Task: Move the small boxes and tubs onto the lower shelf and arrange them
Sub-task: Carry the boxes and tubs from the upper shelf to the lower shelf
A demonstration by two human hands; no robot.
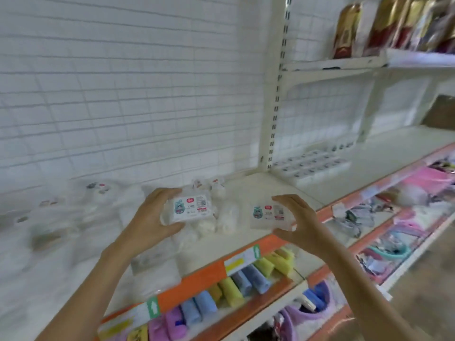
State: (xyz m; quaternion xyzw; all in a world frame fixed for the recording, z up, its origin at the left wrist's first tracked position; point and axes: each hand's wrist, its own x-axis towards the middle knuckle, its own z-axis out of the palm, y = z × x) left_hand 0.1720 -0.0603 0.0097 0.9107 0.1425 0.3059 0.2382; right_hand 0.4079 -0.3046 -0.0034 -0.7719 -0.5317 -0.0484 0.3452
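My left hand (154, 217) grips a small clear box with a white printed label (190, 207), fingers above and thumb below. My right hand (299, 221) grips a second box of the same kind (267, 215) a little lower and to the right. Both boxes hang just above the white shelf (251, 239) with the orange front strip. Behind and left of them lies a loose pile of similar clear packs (216, 217), blurred. Further right on the same shelf, a neat block of small tubs (312, 164) stands in rows against the back grid.
A slotted upright post (277, 94) splits the shelf bays. An upper shelf (344, 65) at the right carries red and gold bags. Below the orange strip are rolled towels (246, 279) in blue, yellow and purple, and pink goods (406, 217) further right.
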